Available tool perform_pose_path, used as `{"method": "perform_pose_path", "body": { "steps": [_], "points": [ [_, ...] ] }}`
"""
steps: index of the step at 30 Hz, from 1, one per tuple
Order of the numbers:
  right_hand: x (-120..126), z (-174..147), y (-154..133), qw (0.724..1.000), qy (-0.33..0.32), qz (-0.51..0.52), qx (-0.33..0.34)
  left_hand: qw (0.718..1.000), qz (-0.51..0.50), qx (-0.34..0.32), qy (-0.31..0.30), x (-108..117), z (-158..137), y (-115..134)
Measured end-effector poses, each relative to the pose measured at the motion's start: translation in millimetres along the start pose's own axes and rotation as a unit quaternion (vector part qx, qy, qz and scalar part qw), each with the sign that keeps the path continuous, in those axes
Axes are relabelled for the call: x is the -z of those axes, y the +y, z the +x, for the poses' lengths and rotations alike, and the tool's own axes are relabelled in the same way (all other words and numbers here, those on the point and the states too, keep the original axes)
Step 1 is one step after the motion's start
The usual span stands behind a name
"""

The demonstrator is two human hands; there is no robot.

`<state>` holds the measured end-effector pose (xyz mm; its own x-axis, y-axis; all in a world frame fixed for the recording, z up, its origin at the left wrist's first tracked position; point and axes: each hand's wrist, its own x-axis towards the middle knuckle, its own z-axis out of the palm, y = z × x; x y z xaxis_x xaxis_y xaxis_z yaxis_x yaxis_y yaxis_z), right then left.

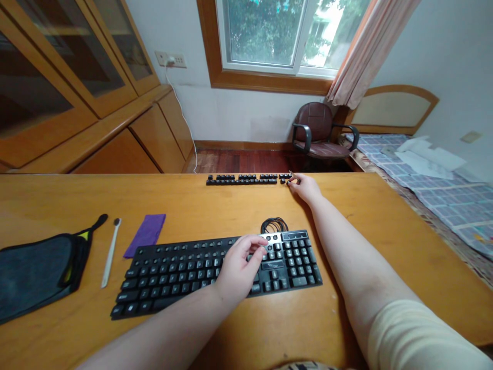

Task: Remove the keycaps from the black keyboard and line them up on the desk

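Observation:
A black keyboard (pixel 173 272) lies on the wooden table. Its top row and part of the navigation block are without keycaps, and bare switches show. Over the navigation block rests my left hand (pixel 242 259), its fingers curved and apart from the thumb, with nothing visible in them. My right hand (pixel 306 189) reaches to the table's far side, its fingertips closed on a small black keycap (pixel 288 182). Beside it run two rows of removed keycaps (pixel 242 181). A thin pale object sticks up by the right fingers, too small to name.
A coiled black cable (pixel 274 225) lies behind the keyboard. To the left are a purple cloth (pixel 145 235), a white toothbrush-like brush (pixel 111 253) and a dark mesh pouch (pixel 36 272). Beyond the table (pixel 385 226) stand an armchair (pixel 319 128) and a bed (pixel 435 174).

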<state>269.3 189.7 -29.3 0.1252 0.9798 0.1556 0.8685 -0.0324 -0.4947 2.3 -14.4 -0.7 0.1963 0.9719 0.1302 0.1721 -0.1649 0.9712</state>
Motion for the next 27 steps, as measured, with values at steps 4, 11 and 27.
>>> {"method": "perform_pose_path", "body": {
  "steps": [4, 11, 27],
  "points": [
    [1.1, -1.7, -1.3, 1.000, -0.003, 0.005, 0.003, 1.000, -0.003, 0.001, 0.001, 0.2, -1.3, 0.0],
    [0.5, -1.5, -1.7, 1.000, -0.007, 0.020, -0.002, 1.000, -0.003, -0.005, 0.006, -0.9, -1.5, -2.1],
    [-0.4, -0.3, -1.9, 1.000, 0.006, 0.008, 0.000, 1.000, 0.005, -0.007, 0.006, -0.6, -1.0, -1.3]
  ]
}}
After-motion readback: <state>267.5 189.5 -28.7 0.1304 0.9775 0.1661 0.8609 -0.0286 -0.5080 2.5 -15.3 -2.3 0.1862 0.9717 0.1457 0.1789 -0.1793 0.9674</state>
